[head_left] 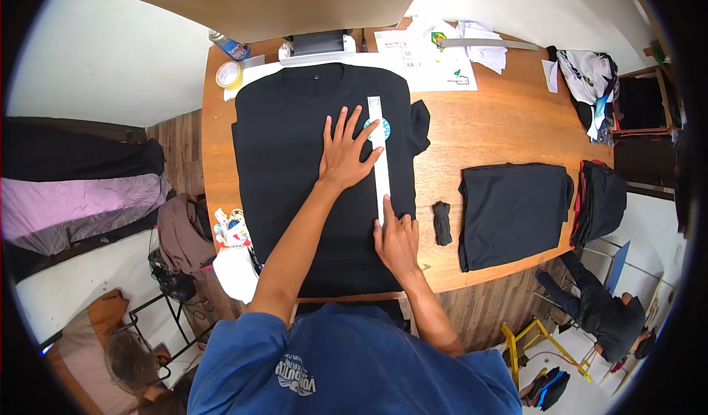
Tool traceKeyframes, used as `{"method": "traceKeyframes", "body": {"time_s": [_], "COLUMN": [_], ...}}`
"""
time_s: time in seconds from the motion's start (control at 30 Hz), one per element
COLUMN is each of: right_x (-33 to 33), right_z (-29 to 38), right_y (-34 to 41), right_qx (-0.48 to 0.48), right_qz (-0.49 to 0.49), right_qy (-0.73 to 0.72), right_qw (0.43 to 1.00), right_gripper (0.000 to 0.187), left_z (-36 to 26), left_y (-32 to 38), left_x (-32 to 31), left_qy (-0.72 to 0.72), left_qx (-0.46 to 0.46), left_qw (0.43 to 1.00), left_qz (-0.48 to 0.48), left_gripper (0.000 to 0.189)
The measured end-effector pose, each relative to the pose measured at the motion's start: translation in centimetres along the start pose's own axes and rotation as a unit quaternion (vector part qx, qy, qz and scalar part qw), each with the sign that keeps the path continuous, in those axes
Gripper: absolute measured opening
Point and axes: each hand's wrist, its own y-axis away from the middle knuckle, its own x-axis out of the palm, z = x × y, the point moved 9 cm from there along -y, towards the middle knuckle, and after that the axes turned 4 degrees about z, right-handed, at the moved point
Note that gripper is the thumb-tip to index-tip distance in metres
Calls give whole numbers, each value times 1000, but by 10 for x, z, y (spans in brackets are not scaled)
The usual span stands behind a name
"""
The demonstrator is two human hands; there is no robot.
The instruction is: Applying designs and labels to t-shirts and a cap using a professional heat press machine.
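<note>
A black T-shirt (276,182) lies flat before me, its neckline at the far side. A narrow white strip (380,171), seemingly a ruler, runs lengthwise down the shirt's right part. Under its upper part shows a round turquoise-and-white patch or print (386,126). My left hand (347,152) rests palm down on the shirt, fingers spread, with index finger and thumb reaching onto the strip. At the strip's near end, my right hand (399,243) touches it with an extended index finger. The right thumb is beside that end, and the other fingers are curled.
Right of the shirt are a dark rolled bundle (442,223) and a folded black garment (514,216). Printed papers (426,63), a metal ruler (492,43), a tape roll (228,76) and a spray can (231,46) line the wooden table's (442,122) back. Another person (603,315) is at lower right.
</note>
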Motion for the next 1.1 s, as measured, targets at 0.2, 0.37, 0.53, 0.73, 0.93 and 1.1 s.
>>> {"method": "traceKeyframes", "body": {"time_s": [0.2,0.37,0.53,0.73,0.93,1.1], "right_x": [-4,1,-1,-5,-7,-12], "right_z": [2,2,3,1,1,5], "right_y": [3,2,0,0,1,-2], "right_qx": [-7,-4,-3,-12,-7,-7], "right_qz": [3,4,23,-23,-21,-18], "right_qy": [10,10,14,-11,-10,-29], "right_qw": [1000,1000,1000,1000,1000,999], "right_gripper": [54,53,53,54,55,56], "left_z": [1,2,2,13,8,10], "left_y": [0,0,0,1,0,1], "left_x": [0,-1,-1,-1,-5,-7], "left_qy": [4,10,10,53,69,73], "left_qx": [-10,-3,-6,-24,-38,-46], "left_qw": [1000,1000,1000,998,997,996], "left_qz": [4,-2,-5,-32,-24,-29], "left_gripper": [59,57,55,45,36,35]}}
